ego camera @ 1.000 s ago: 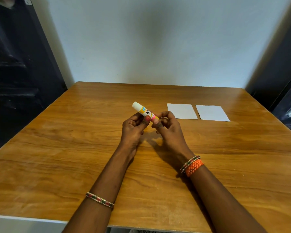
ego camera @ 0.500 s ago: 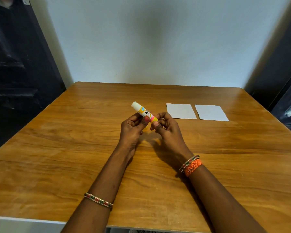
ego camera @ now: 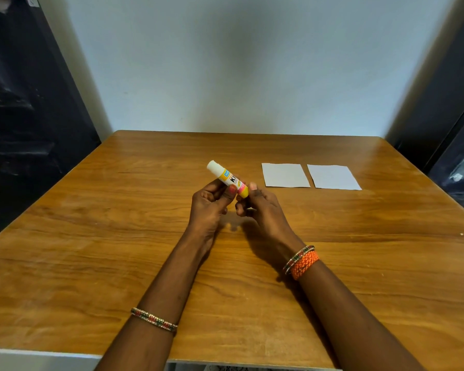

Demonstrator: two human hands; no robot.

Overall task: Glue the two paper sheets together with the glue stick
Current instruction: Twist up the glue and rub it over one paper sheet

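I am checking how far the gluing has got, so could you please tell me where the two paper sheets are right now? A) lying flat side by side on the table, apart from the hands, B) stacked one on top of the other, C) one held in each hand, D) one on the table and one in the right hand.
A: both paper sheets lie flat side by side on the wooden table, while the left hand and right hand hold only the glue stick.

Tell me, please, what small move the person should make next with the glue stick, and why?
Probably pull the white cap off. The glue stick is held above the table by both hands, the left hand around its body and the right hand at its base, and the cap looks still on. Both paper sheets lie apart, side by side and untouched.
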